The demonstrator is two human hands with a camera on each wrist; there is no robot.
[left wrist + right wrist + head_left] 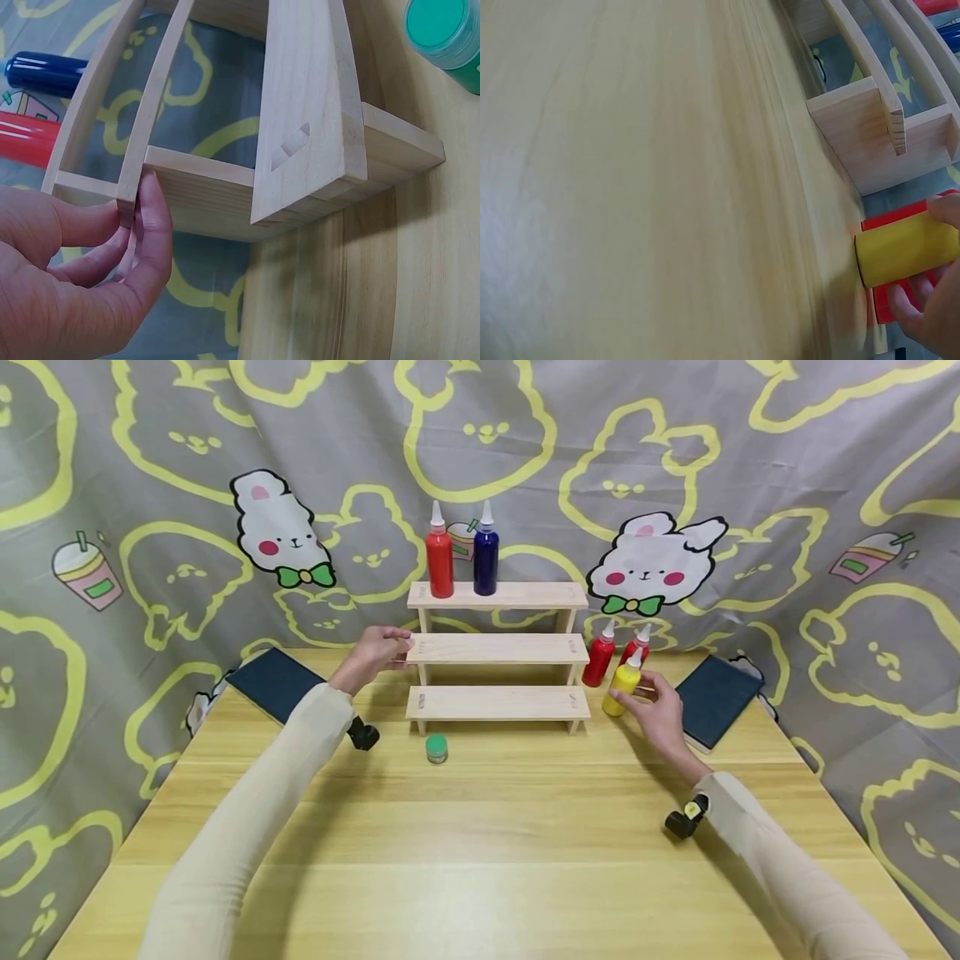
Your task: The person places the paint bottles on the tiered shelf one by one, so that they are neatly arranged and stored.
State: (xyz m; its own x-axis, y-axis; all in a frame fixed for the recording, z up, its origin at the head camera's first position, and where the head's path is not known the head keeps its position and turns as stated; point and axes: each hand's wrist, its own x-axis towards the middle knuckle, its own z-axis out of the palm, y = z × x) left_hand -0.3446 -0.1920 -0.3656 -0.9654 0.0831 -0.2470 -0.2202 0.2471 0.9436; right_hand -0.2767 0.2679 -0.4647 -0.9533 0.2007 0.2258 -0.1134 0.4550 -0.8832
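Observation:
A three-step wooden shelf stands toward the back of the table. My left hand pinches the left end of its middle board between thumb and fingers, as the left wrist view shows closely. To the right of the shelf, my right hand grips a yellow squeeze bottle with a white pointed cap. In the right wrist view the yellow bottle overlaps two red bottles. Those red bottles stand behind it in the head view, beside the shelf's right end.
On the top board are a red bottle and a dark blue bottle. A small green-lidded jar sits before the shelf's left leg. Dark flat panels, one at left and one at right, lie near a patterned curtain.

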